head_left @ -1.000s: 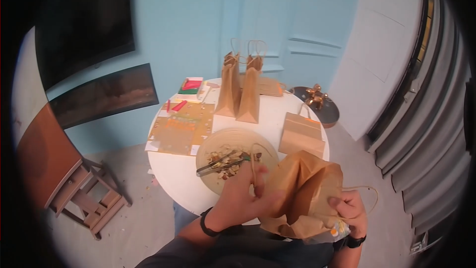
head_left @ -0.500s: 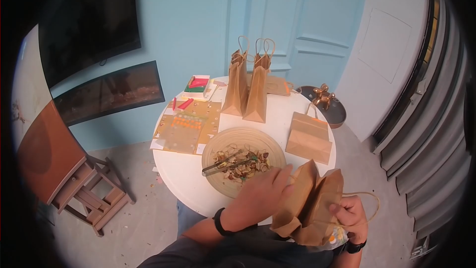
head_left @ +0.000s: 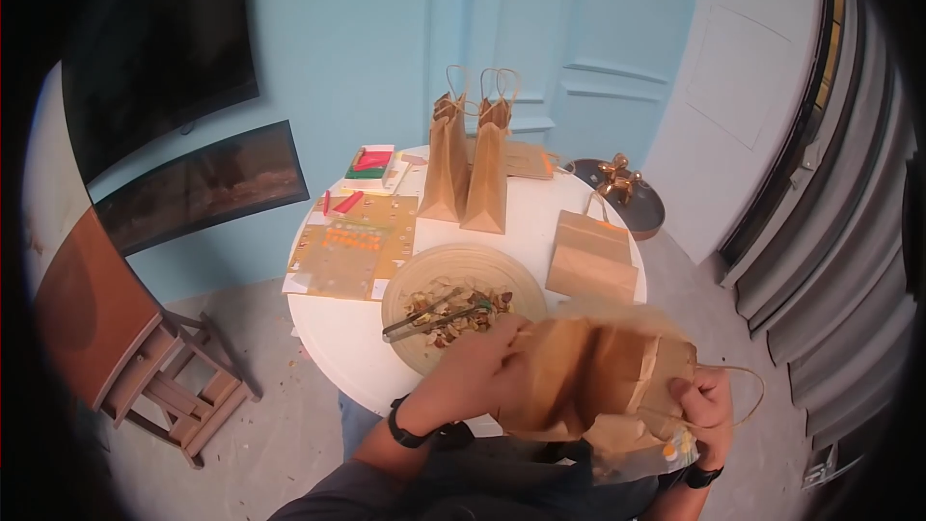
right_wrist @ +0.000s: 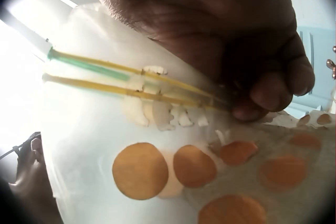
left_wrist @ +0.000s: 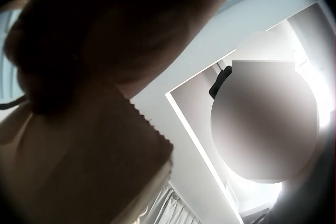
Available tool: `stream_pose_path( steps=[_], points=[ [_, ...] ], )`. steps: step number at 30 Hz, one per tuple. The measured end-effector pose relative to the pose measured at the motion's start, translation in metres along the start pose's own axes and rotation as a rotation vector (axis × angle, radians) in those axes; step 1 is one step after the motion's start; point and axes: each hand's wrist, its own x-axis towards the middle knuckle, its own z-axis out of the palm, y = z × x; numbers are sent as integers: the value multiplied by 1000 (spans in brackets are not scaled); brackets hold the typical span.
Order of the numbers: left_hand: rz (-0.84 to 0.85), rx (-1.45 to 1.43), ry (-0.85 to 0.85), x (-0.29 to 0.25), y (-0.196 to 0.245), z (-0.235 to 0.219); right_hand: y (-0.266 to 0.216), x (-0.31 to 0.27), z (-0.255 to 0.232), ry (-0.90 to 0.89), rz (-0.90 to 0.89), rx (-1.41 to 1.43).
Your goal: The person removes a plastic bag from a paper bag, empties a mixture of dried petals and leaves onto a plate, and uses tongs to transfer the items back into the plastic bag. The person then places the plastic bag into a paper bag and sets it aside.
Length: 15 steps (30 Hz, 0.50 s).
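A brown paper bag (head_left: 555, 367) is spread wide between my two hands, low at the table's near edge. My left hand (head_left: 473, 362) grips its left side; in the left wrist view the bag's zigzag-cut edge (left_wrist: 152, 121) shows below that hand. My right hand (head_left: 704, 410) pinches the right side, where a twisted cord handle (head_left: 752, 386) loops outward. Under the right hand hangs a translucent plastic bag (head_left: 670, 451) partly covered by the paper. The right wrist view shows orange dots (right_wrist: 140, 171) on it and yellow and green strips (right_wrist: 94, 61) near the fingers.
A round plate (head_left: 526, 275) holds dry leaf-like pieces and tongs (head_left: 424, 315). Two paper bags (head_left: 487, 183) stand behind it, and another paper bag (head_left: 593, 256) lies to the right. Decorated sheets (head_left: 338, 256) lie left. A wooden chair (head_left: 174, 381) stands beside the white table (head_left: 342, 328).
My left hand has let go of a cord handle and moved to the paper bag's left side. The bag's mouth narrowed, then spread wider. The right hand keeps its hold, slightly further right.
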Motion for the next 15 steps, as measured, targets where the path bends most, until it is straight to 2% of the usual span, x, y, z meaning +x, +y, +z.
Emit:
stream_pose_path(
  steps=[2, 3, 6, 9, 12, 15],
  points=[
    [5, -69, 79, -2, 5, -4, 10, 3, -1, 13, 15, -34],
    [-15, -60, 67, -4, 11, -5, 10, 5, 0, -17, -77, -122],
    [-68, -44, 49, -8, 23, -6, 5, 4, 14, -44, -150, -161],
    [-75, -49, 56, -11, 25, 0, -11, -3, 14, -97, -155, -173],
    [-49, -47, 56, -12, 27, 1, -37, -14, 3, -148, -172, -308],
    [-29, -64, 40, -10, 27, 0, -61, -34, -18, -229, -181, -251]
  ],
)
